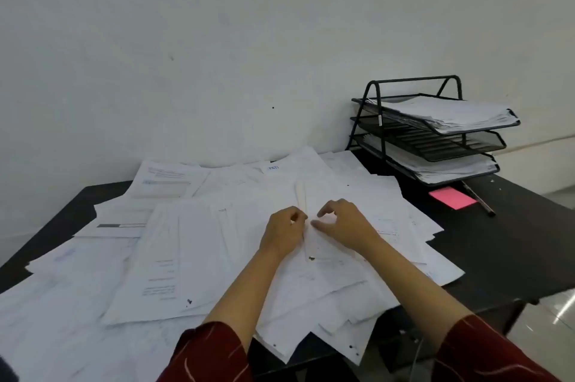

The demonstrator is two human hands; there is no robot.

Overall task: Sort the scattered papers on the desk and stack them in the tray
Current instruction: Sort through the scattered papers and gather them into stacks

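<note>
Head view, what've the hands got?
– Left hand (284,230) pinches a narrow folded strip of paper (302,199) at centre. Right hand (343,221) fingers curled, tips on the sheets; grasp, cannot tell.
– Papers?
– Scattered papers (193,257) spread over the black desk (497,244), 9 o'clock through centre.
– Tray?
– Three-tier wire tray (435,132) at 2 o'clock, stacks on top and bottom tiers. Pink note (452,197) and pen (477,198) just in front.

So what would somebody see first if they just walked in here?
Probably the big mess of scattered papers covering the black desk, with the left hand and right hand on the middle of the pile. Then the black three-tier tray at the back right, and the pink sticky note beside it.
</note>
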